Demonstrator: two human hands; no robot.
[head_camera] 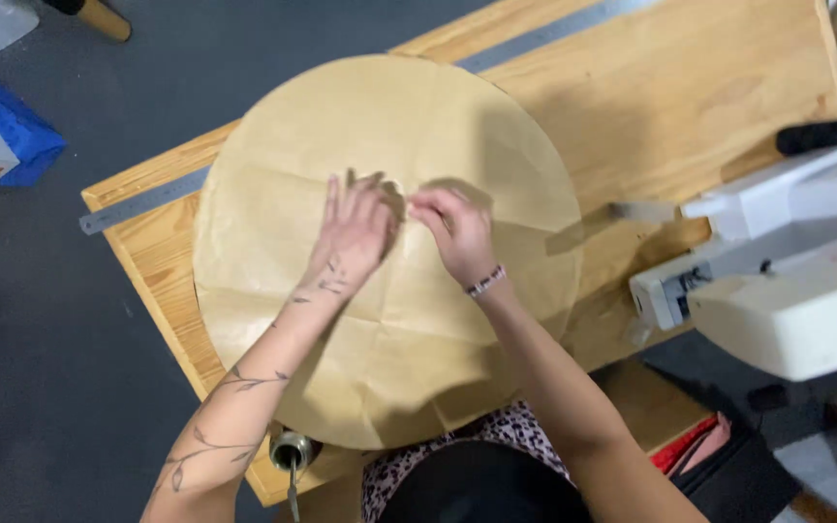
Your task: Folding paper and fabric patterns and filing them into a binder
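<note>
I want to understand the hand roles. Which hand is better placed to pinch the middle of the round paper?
Probably the right hand: its curled fingertips already meet the centre of the round paper. The left hand lies flat, pressing beside it.

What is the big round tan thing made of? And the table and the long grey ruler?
The round sheet looks like matte brown paper: fold creases cross it. The table seems pale wood, with visible grain. The ruler looks like dull grey metal, thin and straight.
</note>
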